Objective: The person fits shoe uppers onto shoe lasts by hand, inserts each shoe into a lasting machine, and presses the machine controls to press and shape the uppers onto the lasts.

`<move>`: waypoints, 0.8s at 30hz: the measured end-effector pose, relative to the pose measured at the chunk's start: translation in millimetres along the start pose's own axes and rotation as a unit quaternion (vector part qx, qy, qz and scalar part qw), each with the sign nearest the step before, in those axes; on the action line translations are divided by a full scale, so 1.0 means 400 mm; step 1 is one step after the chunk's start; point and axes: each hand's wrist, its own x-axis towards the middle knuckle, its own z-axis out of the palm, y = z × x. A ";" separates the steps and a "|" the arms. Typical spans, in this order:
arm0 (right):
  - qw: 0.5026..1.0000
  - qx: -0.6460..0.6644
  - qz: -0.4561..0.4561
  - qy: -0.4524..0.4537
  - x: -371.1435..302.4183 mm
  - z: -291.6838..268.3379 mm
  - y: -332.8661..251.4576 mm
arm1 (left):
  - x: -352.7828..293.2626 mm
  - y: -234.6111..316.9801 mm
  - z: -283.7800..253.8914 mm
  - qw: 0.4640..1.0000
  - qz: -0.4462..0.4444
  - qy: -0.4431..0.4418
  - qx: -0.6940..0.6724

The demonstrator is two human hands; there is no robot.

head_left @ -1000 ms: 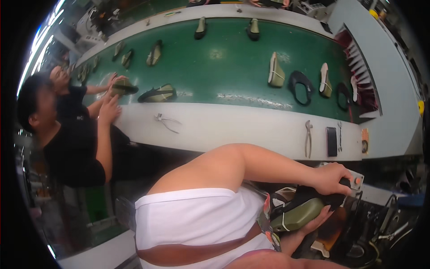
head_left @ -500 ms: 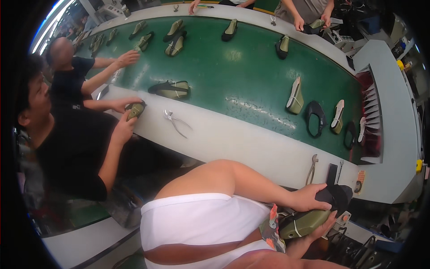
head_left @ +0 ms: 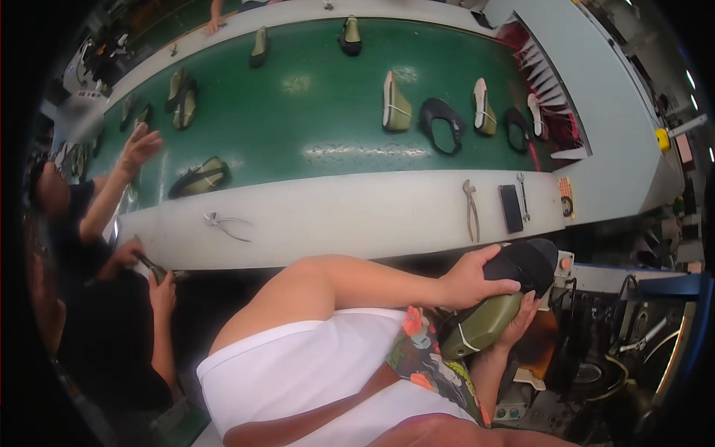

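Note:
Both of my hands hold a black shoe upper [head_left: 526, 267] fitted over the toe end of an olive-green shoe last [head_left: 485, 325]. My left hand [head_left: 471, 280] grips it from above, its thumb lying across the black material. From below and the right, my right hand [head_left: 514, 328] wraps the side of the last, with part of its fingers hidden. A pale band crosses the heel end of the last, which points toward my body and the floral cloth [head_left: 417, 350] there. The toe points away, up to the right.
Beyond the white ledge [head_left: 335, 223] runs a green belt [head_left: 283, 134] bearing lasts and loose black uppers [head_left: 442, 125]. Pincers [head_left: 471, 211], a phone [head_left: 511, 208], a wrench [head_left: 523, 197] and pliers [head_left: 227, 226] lie on the ledge. A machine [head_left: 596, 357] stands at right; co-workers sit at left.
The view has swung to the right, so more of the machine shows and the co-workers shift toward the left edge. My hands keep hold of the shoe, now higher in the picture.

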 end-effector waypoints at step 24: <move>0.994 0.078 -0.065 -0.027 0.012 -0.043 0.012 | 0.053 -0.057 0.048 0.997 -0.045 -0.063 -0.016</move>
